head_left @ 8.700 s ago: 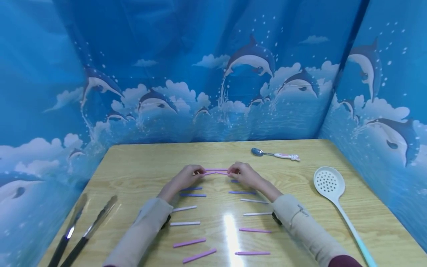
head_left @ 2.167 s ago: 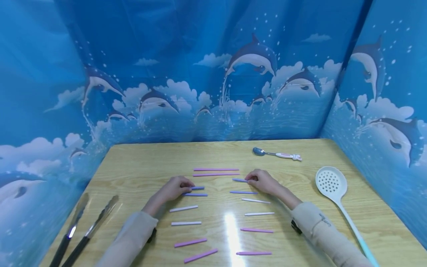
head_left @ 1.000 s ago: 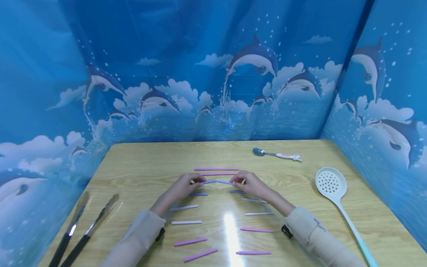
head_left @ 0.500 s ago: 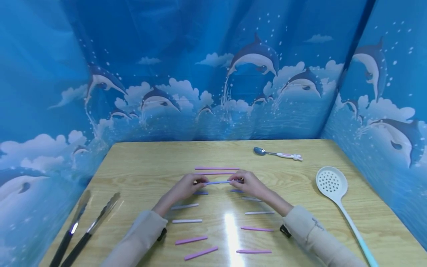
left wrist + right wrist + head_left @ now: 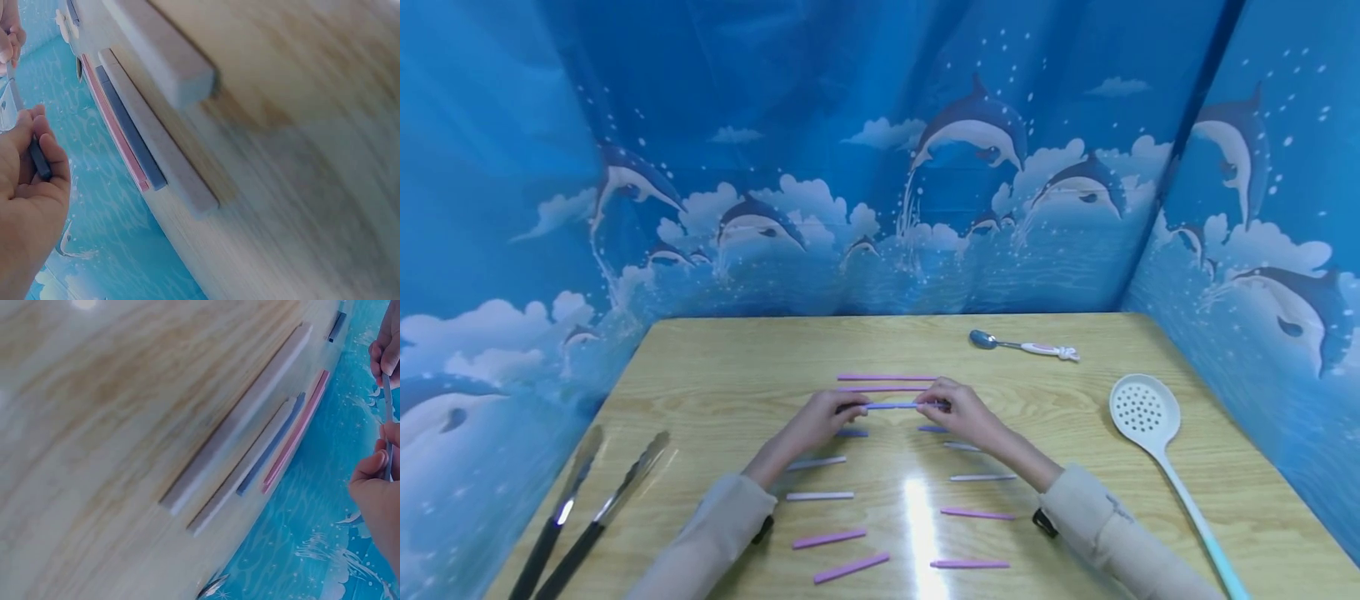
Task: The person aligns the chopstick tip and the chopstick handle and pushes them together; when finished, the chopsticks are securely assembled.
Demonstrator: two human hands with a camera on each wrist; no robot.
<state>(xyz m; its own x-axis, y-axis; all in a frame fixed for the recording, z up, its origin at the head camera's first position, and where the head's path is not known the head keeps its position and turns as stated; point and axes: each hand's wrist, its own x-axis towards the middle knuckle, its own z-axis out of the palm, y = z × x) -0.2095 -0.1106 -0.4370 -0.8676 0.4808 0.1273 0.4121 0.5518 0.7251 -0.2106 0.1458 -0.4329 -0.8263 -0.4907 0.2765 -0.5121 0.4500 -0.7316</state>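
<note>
In the head view my left hand (image 5: 820, 415) and right hand (image 5: 962, 410) pinch the two ends of a slim blue chopstick (image 5: 891, 406), whose two halves meet end to end above the table. The left wrist view shows the dark butt end (image 5: 40, 164) between my curled left fingers and thumb. From the right wrist view, thumb and fingers grip the stick (image 5: 388, 403) too. Whether the joint is tight, I cannot tell. Two full-length pink chopsticks (image 5: 887, 377) lie just behind. Nearer me are loose halves: blue (image 5: 853, 433), white (image 5: 820, 496) and pink (image 5: 829, 539).
Matching halves, white (image 5: 982, 477) and pink (image 5: 977, 513), lie on the right. A spoon (image 5: 1037, 349) sits at the back right, a white slotted ladle (image 5: 1145, 412) along the right edge. Black-handled tongs (image 5: 580, 550) lie at left. A dolphin-print curtain (image 5: 880, 167) surrounds the wooden table.
Earlier my hands held pink pieces, then let two full pink chopsticks lie. They took up a blue half each, brought these together at the middle, and the angled halves now stand in line.
</note>
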